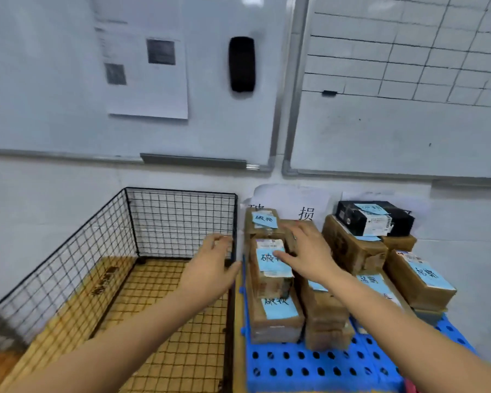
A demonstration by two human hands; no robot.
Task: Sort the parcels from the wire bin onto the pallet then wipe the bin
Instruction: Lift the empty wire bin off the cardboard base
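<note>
A black wire bin [159,222] stands at the left with nothing inside it; the wooden floor shows through its mesh. To its right lies a blue perforated pallet [309,364] stacked with several brown parcels bearing blue labels. My right hand [306,251] rests flat, fingers spread, on the top parcel [270,268] of the left stack. My left hand [213,265] hovers with fingers apart by the bin's right wall, just left of that parcel, holding nothing. A black parcel [374,218] tops the right rear stack.
Two whiteboards hang on the wall above; the left one carries a paper sheet [148,72] and a black eraser [242,63]. White paper signs [306,205] are stuck on the wall behind the pallet. Wooden floor [0,364] lies at the lower left.
</note>
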